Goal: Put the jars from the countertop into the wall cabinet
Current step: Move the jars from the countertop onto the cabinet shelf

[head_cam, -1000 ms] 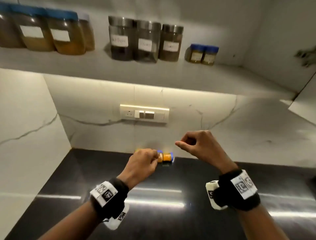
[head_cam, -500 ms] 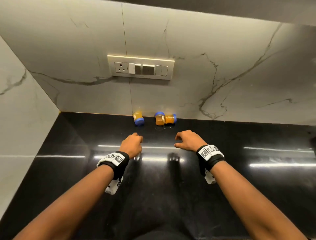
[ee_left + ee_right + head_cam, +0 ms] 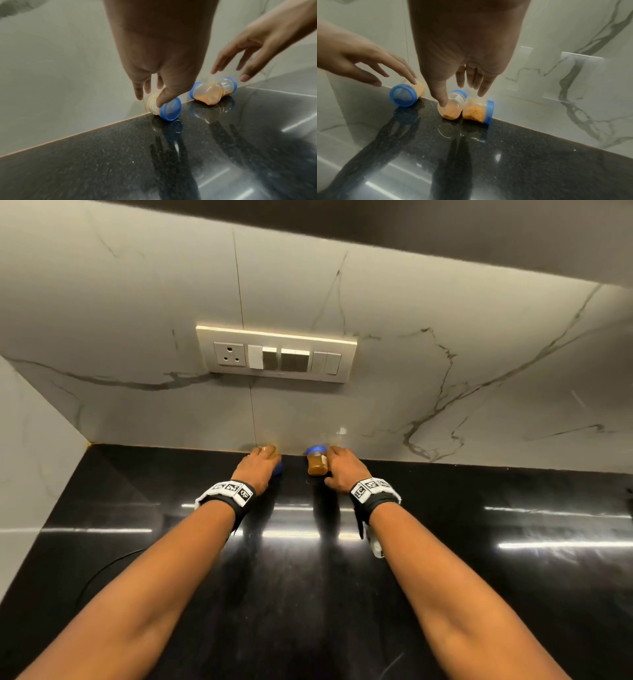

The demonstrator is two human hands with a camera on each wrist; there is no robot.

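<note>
Lying on their sides along the back edge of the glossy, speckled black countertop [image 3: 445,542], three small jars are seen against the veined marble wall [image 3: 445,354]. Each is a squat clear plastic cylinder, capped in blue and partly filled with orange powder.

The left jar [image 3: 155,104] is found at 12 o'clock from the left hand [image 3: 257,469], its round blue lid [image 3: 170,110] turned toward the camera. It is touched by the thumb [image 3: 164,98] near the lid, while the other fingers are held straight and spread over the body; no closed grasp is shown.

At 3 o'clock from it, well apart, the middle jar [image 3: 451,108] is laid with its clear base facing out and its lid toward the wall, powder heaped in the lower part. Its base rim is touched by the thumb of the right hand [image 3: 342,469], the remaining fingers being extended and fanned above, not curled round anything. The right jar [image 3: 478,113] is pressed against the middle one at 3 o'clock, its lid pointing right, orange powder banked along its lower side.

A cream switch plate [image 3: 275,354] with a socket is set in the wall at 12 o'clock above the hands. Banded wrist straps are worn on both arms.
</note>
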